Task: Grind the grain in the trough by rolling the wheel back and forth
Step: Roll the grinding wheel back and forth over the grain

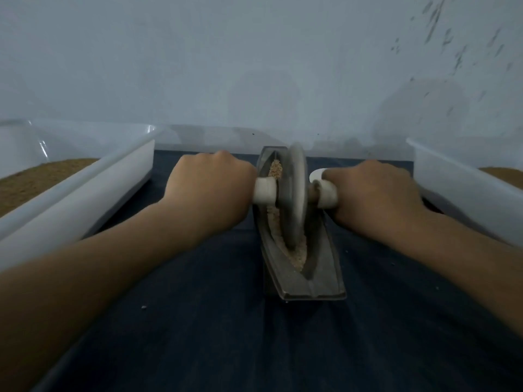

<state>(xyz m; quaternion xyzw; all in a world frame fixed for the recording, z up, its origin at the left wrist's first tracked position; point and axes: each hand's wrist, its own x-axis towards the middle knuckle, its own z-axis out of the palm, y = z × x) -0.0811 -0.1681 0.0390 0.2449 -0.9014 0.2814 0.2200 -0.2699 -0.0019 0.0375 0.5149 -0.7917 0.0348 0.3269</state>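
While your left hand curls round the white left handle, your right hand grips the right handle, so both hold the wheel by its axle. The wheel stands upright in the trough, around its middle. Pale grain lies in the groove on your side of the wheel and beyond it. The trough lies lengthwise on the dark tabletop, between a left bin and a right bin, each holding something brown and granular.
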